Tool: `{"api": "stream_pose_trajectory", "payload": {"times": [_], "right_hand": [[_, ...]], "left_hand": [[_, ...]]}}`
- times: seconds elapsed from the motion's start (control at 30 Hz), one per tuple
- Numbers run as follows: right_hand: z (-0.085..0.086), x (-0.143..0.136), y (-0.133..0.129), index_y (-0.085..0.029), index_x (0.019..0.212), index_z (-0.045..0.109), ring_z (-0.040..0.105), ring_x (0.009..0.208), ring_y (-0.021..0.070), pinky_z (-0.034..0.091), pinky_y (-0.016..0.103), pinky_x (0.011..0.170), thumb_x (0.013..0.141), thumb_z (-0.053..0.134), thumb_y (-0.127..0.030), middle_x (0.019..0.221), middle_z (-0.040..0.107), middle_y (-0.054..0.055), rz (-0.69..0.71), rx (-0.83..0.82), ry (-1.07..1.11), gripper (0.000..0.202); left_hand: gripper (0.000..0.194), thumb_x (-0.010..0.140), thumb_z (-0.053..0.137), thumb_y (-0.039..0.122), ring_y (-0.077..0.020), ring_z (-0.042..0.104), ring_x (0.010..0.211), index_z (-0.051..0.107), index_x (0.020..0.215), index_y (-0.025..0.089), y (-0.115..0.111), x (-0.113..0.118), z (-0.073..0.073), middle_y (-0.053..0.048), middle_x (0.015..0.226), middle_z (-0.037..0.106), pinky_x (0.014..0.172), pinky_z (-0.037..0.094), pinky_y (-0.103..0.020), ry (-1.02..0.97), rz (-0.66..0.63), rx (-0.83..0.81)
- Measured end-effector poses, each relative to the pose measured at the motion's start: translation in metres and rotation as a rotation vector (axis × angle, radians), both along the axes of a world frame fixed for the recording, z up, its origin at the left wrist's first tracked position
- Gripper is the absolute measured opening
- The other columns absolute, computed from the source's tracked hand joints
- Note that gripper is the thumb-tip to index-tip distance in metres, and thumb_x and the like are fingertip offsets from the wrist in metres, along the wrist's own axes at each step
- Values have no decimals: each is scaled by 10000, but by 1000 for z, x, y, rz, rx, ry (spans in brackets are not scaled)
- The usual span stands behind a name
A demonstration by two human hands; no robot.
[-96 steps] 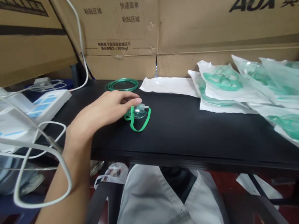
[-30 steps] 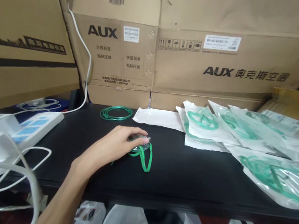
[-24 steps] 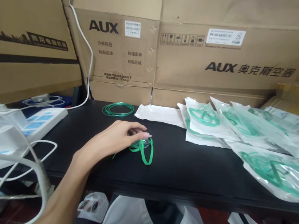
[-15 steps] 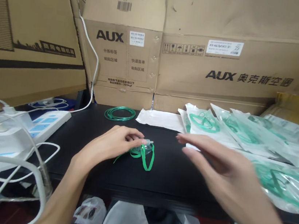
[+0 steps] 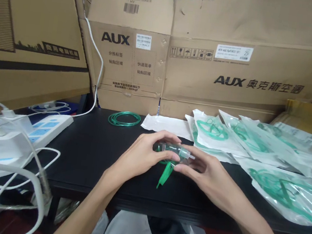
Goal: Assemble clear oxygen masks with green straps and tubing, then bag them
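Observation:
Between my two hands, above the black table, is a clear plastic oxygen mask [image 5: 171, 148] with a whitish connector pointing right. Its green strap [image 5: 166, 175] dangles below. My left hand [image 5: 151, 151] grips the mask from the left, thumb in front and fingers over the top. From the right, my right hand [image 5: 203, 168] closes thumb and fingers about the connector end; part of the mask is hidden by the fingers. Behind them on the table lies a coil of green tubing [image 5: 124, 119], beside a flat white pouch [image 5: 168, 126].
Several clear-fronted pouches with green tubing [image 5: 286, 192] cover the table's right side. At the left are a white power strip [image 5: 51, 128] with plugs and looping white cables [image 5: 39, 193]. Large cardboard boxes [image 5: 235, 85] stand along the back of the black table [image 5: 96, 151].
My left hand has lifted the mask and moved right with it. My right hand, held apart before, has come in from the right and closed on the mask's connector end.

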State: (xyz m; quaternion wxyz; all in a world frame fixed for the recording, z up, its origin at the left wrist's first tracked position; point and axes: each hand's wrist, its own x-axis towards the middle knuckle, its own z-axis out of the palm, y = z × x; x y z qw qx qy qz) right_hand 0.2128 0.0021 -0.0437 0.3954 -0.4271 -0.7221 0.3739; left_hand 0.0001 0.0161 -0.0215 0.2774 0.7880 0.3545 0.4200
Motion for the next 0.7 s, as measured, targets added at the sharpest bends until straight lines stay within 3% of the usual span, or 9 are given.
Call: {"api": "stream_pose_trajectory", "payload": {"times": [0.1, 0.23, 0.43, 0.57, 0.7], "right_hand": [[0, -3, 1, -269, 1221, 682, 713, 1045, 243, 563, 370, 949, 850, 778, -456, 1106, 743, 23, 58, -60, 98, 426], [8, -3, 0, -215, 1060, 653, 732, 915, 212, 573, 325, 862, 806, 818, -458, 989, 754, 35, -52, -122, 212, 388], [11, 0, -4, -238, 1096, 580, 698, 877, 180, 545, 303, 831, 829, 810, -418, 941, 732, 11, -22, -172, 287, 396], [9, -2, -6, -249, 1104, 579, 656, 831, 159, 533, 283, 799, 841, 789, -401, 946, 701, -5, 9, -190, 298, 369], [10, -1, -6, -259, 1154, 600, 665, 904, 190, 544, 304, 815, 858, 744, -392, 968, 693, 12, -44, -118, 189, 355]], "left_hand": [[310, 873, 769, 406, -218, 654, 1140, 663, 1127, 262, 6, 4, -4, -27, 1214, 703, 972, 496, -304, -118, 110, 39], [349, 908, 698, 519, -191, 663, 973, 605, 1070, 224, 11, -1, -7, -42, 1105, 693, 864, 518, -300, -232, 280, 18], [268, 942, 657, 494, -177, 625, 805, 731, 1048, 259, 0, -5, 0, 0, 908, 717, 739, 465, -289, 54, 44, -120], [178, 913, 719, 375, -153, 638, 780, 674, 1030, 248, -2, 3, -1, 24, 887, 726, 714, 457, -259, -41, -84, -183], [130, 915, 712, 335, -146, 646, 766, 648, 981, 242, -2, 6, -3, 31, 863, 730, 703, 453, -248, -45, -91, -170]]}}
